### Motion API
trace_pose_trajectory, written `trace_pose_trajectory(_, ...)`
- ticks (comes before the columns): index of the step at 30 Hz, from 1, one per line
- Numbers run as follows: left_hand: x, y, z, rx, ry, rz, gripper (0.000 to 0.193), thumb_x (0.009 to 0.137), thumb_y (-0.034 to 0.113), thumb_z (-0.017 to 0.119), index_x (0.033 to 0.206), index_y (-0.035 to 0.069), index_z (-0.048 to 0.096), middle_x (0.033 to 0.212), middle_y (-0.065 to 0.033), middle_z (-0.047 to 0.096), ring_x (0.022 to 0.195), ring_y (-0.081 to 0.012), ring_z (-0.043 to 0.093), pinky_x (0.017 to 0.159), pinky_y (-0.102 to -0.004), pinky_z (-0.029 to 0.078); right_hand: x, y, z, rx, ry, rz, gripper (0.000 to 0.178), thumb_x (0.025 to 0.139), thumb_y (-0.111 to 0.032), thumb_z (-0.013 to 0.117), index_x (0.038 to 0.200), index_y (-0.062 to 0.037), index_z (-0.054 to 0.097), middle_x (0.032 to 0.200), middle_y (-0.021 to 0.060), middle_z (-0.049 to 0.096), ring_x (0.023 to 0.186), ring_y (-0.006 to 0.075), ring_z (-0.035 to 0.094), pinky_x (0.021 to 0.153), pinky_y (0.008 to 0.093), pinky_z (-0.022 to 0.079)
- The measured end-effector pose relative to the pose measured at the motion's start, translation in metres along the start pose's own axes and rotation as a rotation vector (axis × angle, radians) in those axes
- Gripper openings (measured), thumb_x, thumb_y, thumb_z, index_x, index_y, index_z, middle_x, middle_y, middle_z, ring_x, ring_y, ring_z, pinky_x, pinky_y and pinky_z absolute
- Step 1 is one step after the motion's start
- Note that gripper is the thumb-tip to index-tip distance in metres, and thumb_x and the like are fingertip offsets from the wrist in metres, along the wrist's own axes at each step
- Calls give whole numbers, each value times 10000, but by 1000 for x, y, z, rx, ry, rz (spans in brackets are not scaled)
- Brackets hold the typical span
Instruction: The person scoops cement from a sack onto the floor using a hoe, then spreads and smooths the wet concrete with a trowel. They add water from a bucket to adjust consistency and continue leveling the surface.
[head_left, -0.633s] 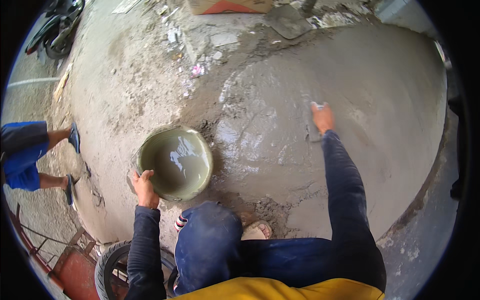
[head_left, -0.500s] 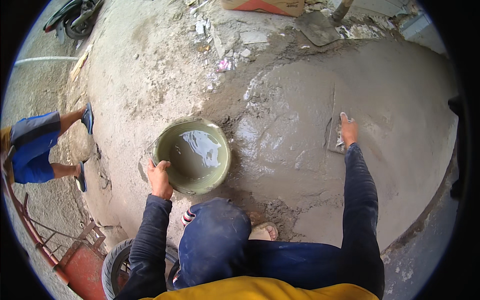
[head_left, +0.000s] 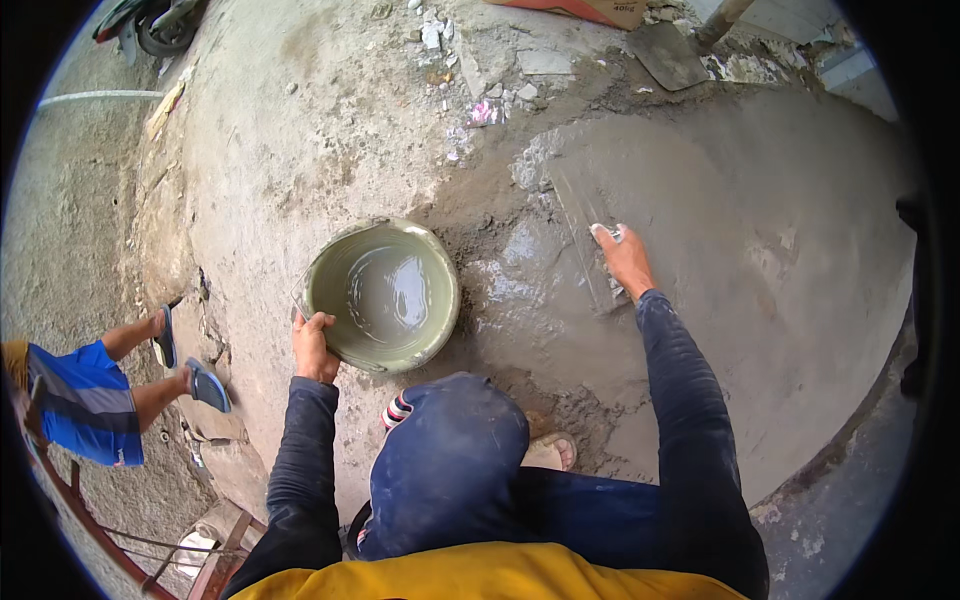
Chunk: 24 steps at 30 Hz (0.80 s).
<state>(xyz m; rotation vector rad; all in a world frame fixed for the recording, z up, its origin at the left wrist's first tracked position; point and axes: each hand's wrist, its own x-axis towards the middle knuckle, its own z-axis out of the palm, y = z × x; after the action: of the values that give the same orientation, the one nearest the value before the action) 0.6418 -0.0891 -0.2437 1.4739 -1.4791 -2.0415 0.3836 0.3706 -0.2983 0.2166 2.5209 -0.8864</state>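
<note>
My left hand (head_left: pixel 315 347) is closed on the near left rim of a round greenish bucket (head_left: pixel 440 290), thumb over the edge. Watery grey liquid (head_left: pixel 385 290) with a bright reflection lies in the bucket's bottom. Out to the right, my right hand (head_left: pixel 625 262) is wrapped round the handle of a long flat plastering trowel (head_left: pixel 575 212). Its blade rests slantwise on wet grey cement (head_left: pixel 690 190), right of the bucket. The fingers cover most of the handle.
Rubble and paper scraps (head_left: pixel 485 112) lie beyond the bucket. A paper sack (head_left: pixel 600 10) and a flat dark plate (head_left: pixel 668 57) are at the far edge. At left stands another person in blue shorts (head_left: pixel 85 400), near a reddish metal frame (head_left: pixel 90 525).
The trowel has swept left across the cement toward the bucket and now slants. The bucket's tilt has changed slightly, and the liquid appears lower inside. The other person has stepped nearer.
</note>
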Motion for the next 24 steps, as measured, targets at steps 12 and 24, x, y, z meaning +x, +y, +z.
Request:
trace_pose_trajectory(12, 138, 48, -28, -123, -35, -17, 193, 813, 23, 567, 999, -18, 597, 942, -101, 635, 884, -252, 637, 891, -406, 554, -104, -48, 98, 20, -224, -81, 688, 947, -452, 604, 1332, 109, 499, 1167, 362, 650, 1077, 493, 652, 954, 509, 505)
trace_pose_trajectory(24, 165, 86, -47, 232, -31, 70, 449, 919, 244, 644, 1319, 82, 519, 1337, -108, 543, 1287, -314, 502, 1001, -530, 467, -160, -93, 227, 75, -121, -47, 430, 999, -387, 568, 1257, -62, 454, 987, 301, 696, 910, 510, 666, 789, 603, 499)
